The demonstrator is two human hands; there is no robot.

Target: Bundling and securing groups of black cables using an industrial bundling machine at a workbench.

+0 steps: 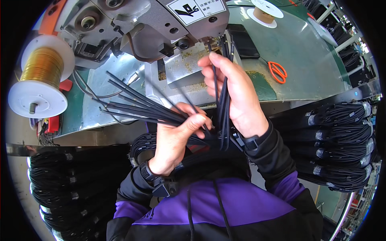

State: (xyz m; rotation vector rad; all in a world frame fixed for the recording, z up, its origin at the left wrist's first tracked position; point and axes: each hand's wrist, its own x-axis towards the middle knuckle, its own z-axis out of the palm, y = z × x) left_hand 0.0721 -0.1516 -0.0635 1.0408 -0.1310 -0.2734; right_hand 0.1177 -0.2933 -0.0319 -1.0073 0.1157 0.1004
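Observation:
My left hand point(181, 124) is closed round a fanned bundle of black cords point(140, 107), whose thin ends spread out to the left. A second bunch of black cords point(224, 108) runs upright along the palm of my right hand point(235, 86). That hand's thumb and forefinger pinch one cord near its tip, just below the head of a grey metal machine point(144, 24). How the cord end meets the machine is too small to tell. Below the head sits a metal block point(185, 66) strewn with gold-coloured bits.
A spool of gold-coloured wire point(43, 66) stands at the left, and another spool point(264, 14) lies far right. Orange-handled scissors point(277, 72) and a dark flat box point(243, 42) lie on the green table point(309, 60). Bundled black cords point(337, 140) hang at both sides.

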